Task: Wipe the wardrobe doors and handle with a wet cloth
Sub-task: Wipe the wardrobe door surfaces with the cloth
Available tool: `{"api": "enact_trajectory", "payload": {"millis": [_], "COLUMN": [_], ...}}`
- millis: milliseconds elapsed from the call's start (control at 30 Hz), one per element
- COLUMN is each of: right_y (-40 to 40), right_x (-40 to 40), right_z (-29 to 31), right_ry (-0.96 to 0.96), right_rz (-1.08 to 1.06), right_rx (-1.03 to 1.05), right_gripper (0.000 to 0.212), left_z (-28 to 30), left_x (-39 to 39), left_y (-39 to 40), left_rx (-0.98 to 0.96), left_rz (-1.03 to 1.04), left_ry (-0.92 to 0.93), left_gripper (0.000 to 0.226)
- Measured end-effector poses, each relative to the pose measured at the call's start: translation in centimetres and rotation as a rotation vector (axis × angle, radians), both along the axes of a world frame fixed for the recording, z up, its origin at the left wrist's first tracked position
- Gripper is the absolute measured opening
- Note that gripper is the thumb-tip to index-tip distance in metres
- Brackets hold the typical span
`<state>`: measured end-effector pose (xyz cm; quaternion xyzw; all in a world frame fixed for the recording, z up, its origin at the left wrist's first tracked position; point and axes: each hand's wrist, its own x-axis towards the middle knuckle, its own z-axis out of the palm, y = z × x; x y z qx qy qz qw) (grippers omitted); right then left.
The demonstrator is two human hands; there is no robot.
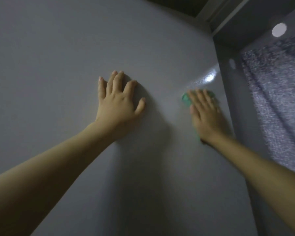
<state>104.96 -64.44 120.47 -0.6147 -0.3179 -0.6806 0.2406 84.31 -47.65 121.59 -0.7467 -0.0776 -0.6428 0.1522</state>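
Both hands lie flat on the door [61, 68], a plain grey panel that fills most of the view. The left hand [119, 99] has its fingers spread and straight, pressing on the panel and holding nothing; it looks to be steadying the door or the person's lean. The right hand [205, 113] is laid out flat too, fingers straight and close together, pinning a green cloth [186, 98] against the panel near its right edge. Only the cloth's corners show, beyond the fingertips and under the wrist. A sheen beside a bright reflection just above the cloth suggests that patch is wet.

To do this step well, the right palm should keep even pressure across the whole cloth, so it slides as one pad and does not bunch. Overlapping strokes would carry the wet patch across to the dry area under and beyond the left hand, which will have to lift or shift to free that spot. The right edge deserves a deliberate pass, since the cloth could slip off it. No handle is in view, so it is probably not yet wiped. A curtain [276, 99] hangs past the edge.
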Motion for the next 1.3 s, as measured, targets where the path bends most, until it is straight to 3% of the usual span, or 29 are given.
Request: {"api": "enact_trajectory", "payload": {"millis": [67, 133, 233, 333, 367, 500, 533, 667, 767, 833, 933, 1000, 1167, 1233, 1300], "right_y": [0.1, 1.9, 3.8, 2.3, 1.9, 2.7, 3.8, 7.2, 6.1, 6.0, 8.5, 10.2, 8.0, 8.0, 9.5], "right_x": [0.3, -1.0, -3.6, -3.3, -2.6, -2.6, -3.7, -8.1, -8.2, -7.7, -9.3, -10.9, -10.6, -9.8, -10.7], "right_z": [3.1, 2.4, -4.7, -8.0, -6.9, -1.8, -2.2, -10.2, -11.4, -9.2, -6.4, -7.4, -11.3, -9.0, -6.2], "right_ry": [0.215, 0.277, -0.048, -0.179, -0.166, 0.227, 0.252, -0.049, -0.13, -0.13, 0.032, 0.028, -0.271, -0.258, -0.111], "right_rz": [0.022, 0.052, 0.08, 0.05, 0.022, 0.046, 0.05, 0.073, 0.095, 0.072, 0.112, 0.133, 0.06, 0.051, 0.073], "right_rx": [0.149, 0.22, 0.017, -0.245, -0.205, 0.182, 0.211, -0.138, -0.324, -0.272, -0.02, -0.007, -0.489, -0.421, -0.182], "right_gripper": [0.058, 0.059, 0.056, 0.051, 0.052, 0.065, 0.067, 0.053, 0.049, 0.049, 0.051, 0.052, 0.049, 0.049, 0.05], "left_z": [-1.4, -2.8, -4.9, -7.1, -7.5, -9.4, -9.8, -11.2, -12.4, -12.7, -12.8, -12.7, -13.3, -13.8, -14.2], "left_x": [0.0, -0.1, -0.3, -1.0, -1.4, -3.4, -3.8, -4.6, -5.1, -5.5, -6.2, -6.6, -8.1, -9.0, -10.0], "left_y": [-0.1, -0.3, -0.5, 0.2, 0.5, 1.9, 2.1, 2.7, 3.4, 4.0, 4.7, 5.1, 5.9, 6.4, 7.2], "left_rx": [-0.002, -0.002, 0.002, 0.017, 0.023, 0.021, 0.015, 0.006, 0.004, -0.005, -0.009, -0.023, -0.001, 0.003, -0.025], "left_rz": [0.014, 0.014, -0.006, 0.048, 0.061, 0.073, 0.071, 0.094, 0.101, 0.103, 0.118, 0.126, 0.169, 0.18, 0.189], "left_ry": [0.01, 0.0, -0.023, 0.036, 0.045, 0.025, 0.023, -0.002, -0.008, -0.02, -0.059, -0.068, -0.054, -0.046, -0.059], "left_gripper": [0.072, 0.076, 0.074, 0.072, 0.071, 0.065, 0.065, 0.065, 0.064, 0.064, 0.062, 0.063, 0.063, 0.062, 0.062]}}
